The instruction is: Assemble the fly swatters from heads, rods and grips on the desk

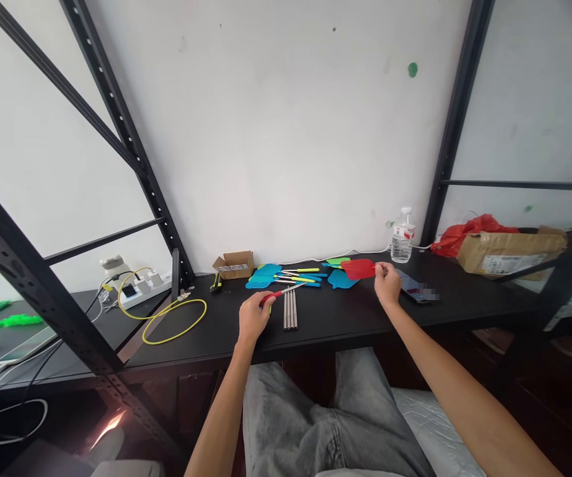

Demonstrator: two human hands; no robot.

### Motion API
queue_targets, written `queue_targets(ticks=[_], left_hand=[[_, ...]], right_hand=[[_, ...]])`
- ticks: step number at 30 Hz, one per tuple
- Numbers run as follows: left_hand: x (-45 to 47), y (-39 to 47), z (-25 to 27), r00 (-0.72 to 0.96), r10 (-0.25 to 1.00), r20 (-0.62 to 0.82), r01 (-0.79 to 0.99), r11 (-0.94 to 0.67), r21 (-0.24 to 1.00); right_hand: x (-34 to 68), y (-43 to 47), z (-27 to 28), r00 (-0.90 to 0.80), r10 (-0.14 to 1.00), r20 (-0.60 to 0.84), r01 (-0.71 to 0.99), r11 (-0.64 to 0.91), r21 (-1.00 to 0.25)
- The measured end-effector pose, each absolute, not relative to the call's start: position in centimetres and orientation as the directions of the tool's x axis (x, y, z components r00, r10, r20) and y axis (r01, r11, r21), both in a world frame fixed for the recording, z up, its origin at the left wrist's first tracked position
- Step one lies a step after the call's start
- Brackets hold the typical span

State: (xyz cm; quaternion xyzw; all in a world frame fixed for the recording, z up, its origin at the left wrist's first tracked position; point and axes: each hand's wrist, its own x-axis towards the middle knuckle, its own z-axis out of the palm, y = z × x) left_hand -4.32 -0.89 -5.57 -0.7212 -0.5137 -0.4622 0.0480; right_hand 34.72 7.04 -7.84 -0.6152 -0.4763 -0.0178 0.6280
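My left hand is closed around the red handle of a fly swatter, its thin metal rod slanting up to the right. My right hand pinches the outer edge of a red swatter head. Whether rod and head are joined I cannot make out. Below the rod, several metal tubes lie side by side. Blue swatter heads lie behind, with yellow and blue handles in a pile. Another blue head and a green one lie partly under the red head.
At the back stand a small open cardboard box and a water bottle. A phone lies right of my right hand. Leftward are a yellow cable, a power strip and a dark rack post. A larger carton sits far right.
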Motion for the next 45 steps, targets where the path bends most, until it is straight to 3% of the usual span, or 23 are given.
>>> queue_targets(ticks=[3, 6, 13, 21, 26, 35, 39, 42, 45], left_hand=[[-4.3, -1.0, -5.6, 0.042, 0.700, 0.713, 0.785, -0.464, 0.410], [-4.3, -1.1, -5.5, 0.040, 0.705, 0.708, 0.784, -0.462, 0.415], [-4.2, -1.1, -5.6, 0.047, 0.703, 0.709, 0.784, -0.466, 0.410], [-4.2, -1.0, -5.6, 0.033, 0.699, 0.714, 0.783, -0.462, 0.416], [-4.2, -1.1, -5.5, 0.031, 0.696, 0.717, 0.774, -0.470, 0.423], [-4.3, -1.4, -5.4, 0.047, 0.703, 0.709, 0.777, -0.471, 0.416], [-4.2, -1.3, -5.5, 0.041, 0.712, 0.701, 0.780, -0.462, 0.423], [-4.2, -1.2, -5.5, 0.044, 0.713, 0.700, 0.781, -0.461, 0.421], [-4.2, -1.1, -5.6, 0.043, 0.714, 0.699, 0.782, -0.460, 0.421]], right_hand=[[35.4, 7.4, -8.0, 0.677, 0.529, 0.512, 0.465, 0.233, -0.854], [35.3, 7.2, -7.8, 0.675, 0.530, 0.514, 0.451, 0.256, -0.855], [32.1, 4.5, -6.7, 0.289, 0.685, 0.668, 0.583, 0.428, -0.691], [29.5, 3.3, -4.6, 0.212, 0.647, 0.732, 0.642, 0.473, -0.604], [26.8, 3.0, -3.6, 0.012, 0.690, 0.724, 0.691, 0.517, -0.505], [24.3, 3.2, -7.3, -0.353, 0.710, 0.609, 0.665, 0.648, -0.370], [24.7, 3.3, -7.0, -0.289, 0.698, 0.655, 0.589, 0.670, -0.453], [25.3, 3.5, -6.7, -0.106, 0.769, 0.630, 0.464, 0.598, -0.653], [25.8, 3.9, -6.8, 0.070, 0.876, 0.477, 0.210, 0.455, -0.866]])
